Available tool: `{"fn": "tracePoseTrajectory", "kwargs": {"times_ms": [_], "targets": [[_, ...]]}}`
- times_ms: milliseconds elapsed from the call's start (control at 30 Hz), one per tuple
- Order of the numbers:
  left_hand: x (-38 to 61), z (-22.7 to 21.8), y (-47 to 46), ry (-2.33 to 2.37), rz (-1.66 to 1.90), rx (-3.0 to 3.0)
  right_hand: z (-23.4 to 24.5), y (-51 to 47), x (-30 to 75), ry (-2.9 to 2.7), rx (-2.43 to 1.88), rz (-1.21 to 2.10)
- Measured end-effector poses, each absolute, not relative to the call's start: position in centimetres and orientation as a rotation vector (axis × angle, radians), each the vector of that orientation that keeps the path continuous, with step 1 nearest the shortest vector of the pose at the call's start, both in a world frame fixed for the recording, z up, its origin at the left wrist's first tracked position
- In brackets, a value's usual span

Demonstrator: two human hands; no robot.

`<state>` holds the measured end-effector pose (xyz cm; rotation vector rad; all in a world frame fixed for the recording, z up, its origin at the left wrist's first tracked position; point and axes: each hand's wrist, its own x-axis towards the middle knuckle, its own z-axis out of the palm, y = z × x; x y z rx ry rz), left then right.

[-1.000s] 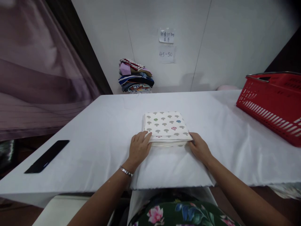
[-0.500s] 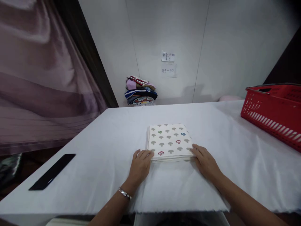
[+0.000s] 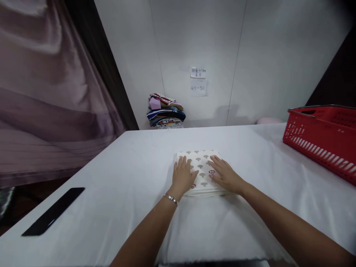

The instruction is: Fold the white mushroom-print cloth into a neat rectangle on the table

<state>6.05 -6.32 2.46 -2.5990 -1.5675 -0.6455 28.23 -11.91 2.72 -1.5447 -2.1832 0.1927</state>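
A folded white cloth with a mushroom print (image 3: pixel 201 163) lies in the middle of the white-covered table (image 3: pixel 133 178). My left hand (image 3: pixel 183 175) rests flat on the cloth's left half, fingers stretched out, a bracelet on the wrist. On the right half, my right hand (image 3: pixel 224 174) presses down the same way, palm flat and fingers spread. Neither hand holds anything. The hands cover most of the cloth's near part.
A red plastic basket (image 3: pixel 322 135) stands on the table at the right. A black flat object (image 3: pixel 52 211) lies near the left edge. A pile of folded coloured fabrics (image 3: pixel 165 111) sits beyond the far edge by the wall. A purple curtain (image 3: pixel 50 92) hangs at left.
Both hands moved from the cloth's near corners up onto its top and now lie flat on it. The camera view shifted slightly.
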Motion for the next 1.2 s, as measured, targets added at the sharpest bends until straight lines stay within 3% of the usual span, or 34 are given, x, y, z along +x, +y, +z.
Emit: {"fn": "tracePoseTrajectory", "kwargs": {"times_ms": [267,533,733,967,1200], "targets": [[4.5,-0.7,-4.7,-1.871,-0.585,-2.747,-0.3,-10.7,29.9,-2.168,-1.783,0.536],[3.5,-0.4,-3.6,-2.308,-1.096,-2.570,-0.6,-7.3,31.0,-1.412,-1.879,0.709],[4.2,-0.1,-3.0,-2.528,-1.352,-2.468,-1.4,-4.4,32.9,-1.355,-1.762,0.750],[7.9,-0.2,-4.0,-2.481,-1.129,-2.613,0.9,0.6,36.9,-1.682,-1.980,0.380],[7.8,-0.3,-4.2,-2.490,-1.180,-2.560,3.0,0.9,28.2,-2.187,-1.686,0.084]]}}
